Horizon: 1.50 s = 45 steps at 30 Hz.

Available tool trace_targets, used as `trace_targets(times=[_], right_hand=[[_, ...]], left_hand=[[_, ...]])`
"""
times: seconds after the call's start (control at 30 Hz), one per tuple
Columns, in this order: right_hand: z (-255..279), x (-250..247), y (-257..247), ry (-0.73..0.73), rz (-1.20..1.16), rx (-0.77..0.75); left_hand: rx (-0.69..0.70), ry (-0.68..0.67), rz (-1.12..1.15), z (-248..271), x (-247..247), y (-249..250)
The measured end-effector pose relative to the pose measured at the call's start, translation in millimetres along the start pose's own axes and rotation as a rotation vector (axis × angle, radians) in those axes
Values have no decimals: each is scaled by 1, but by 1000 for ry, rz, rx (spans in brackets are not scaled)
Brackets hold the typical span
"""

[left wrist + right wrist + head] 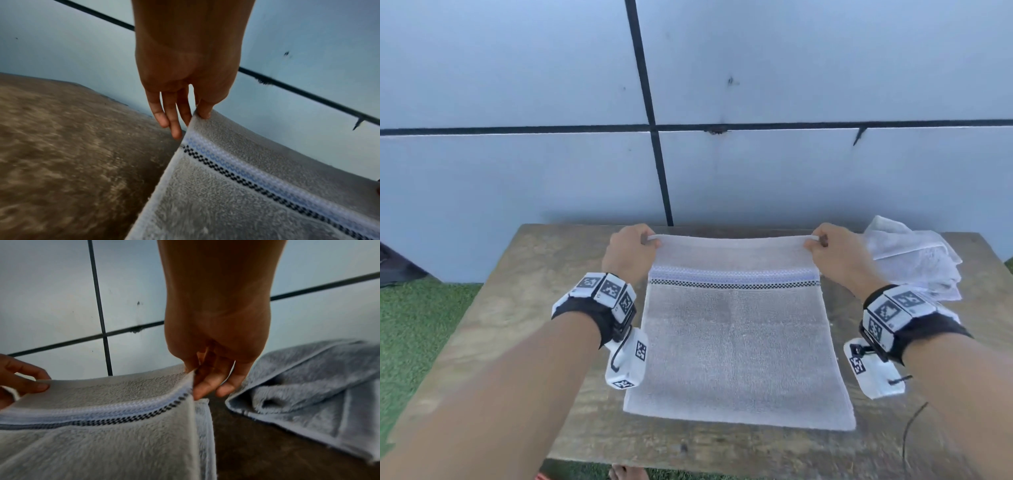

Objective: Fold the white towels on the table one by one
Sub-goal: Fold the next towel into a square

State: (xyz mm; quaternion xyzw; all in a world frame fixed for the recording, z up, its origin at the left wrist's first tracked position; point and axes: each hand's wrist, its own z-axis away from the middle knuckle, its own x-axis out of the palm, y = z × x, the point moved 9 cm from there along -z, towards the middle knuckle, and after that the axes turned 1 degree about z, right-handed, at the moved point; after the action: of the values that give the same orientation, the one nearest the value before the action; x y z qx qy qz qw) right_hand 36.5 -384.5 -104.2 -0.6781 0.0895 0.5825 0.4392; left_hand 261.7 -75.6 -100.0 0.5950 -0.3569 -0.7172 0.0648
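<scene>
Both hands, left (627,251) and right (832,253), pinch the towel's (736,346) far corners, lifted off the tabletop (517,325). Likely first fold: bring that edge evenly toward its near edge.

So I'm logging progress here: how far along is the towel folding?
Early, it seems. No finished folded towel shows in any view. In hand: the striped towel lies on the table, the left hand and right hand each pinching a far corner, lifted off the table. Left: finishing this fold, then the crumpled towel heaped at the table's far right.
</scene>
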Motion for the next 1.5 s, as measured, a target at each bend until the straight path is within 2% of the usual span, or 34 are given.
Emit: trace_targets(times=[0.13,0.37,0.5,0.8,1.07,1.3,1.5], right_hand=[[-10,21,5,-21,96,1],[-14,37,13,-26,150,-13],[-5,33,8,-21,135,-45],[44,-25,-4,101,-224,-166],[107,-53,-2,107,-260,-205],[153,-58,-1,131,-232,-232],[173,-51,10,108,-202,-226]], left_hand=[[8,-51,-78,-18,26,-7],[85,-59,-188,-18,45,-11],[106,-73,-191,-9,35,-4],[217,-112,29,37,-13,18],[229,-139,55,94,-60,13],[235,-161,31,136,-64,8],[269,-156,4,160,-61,7]])
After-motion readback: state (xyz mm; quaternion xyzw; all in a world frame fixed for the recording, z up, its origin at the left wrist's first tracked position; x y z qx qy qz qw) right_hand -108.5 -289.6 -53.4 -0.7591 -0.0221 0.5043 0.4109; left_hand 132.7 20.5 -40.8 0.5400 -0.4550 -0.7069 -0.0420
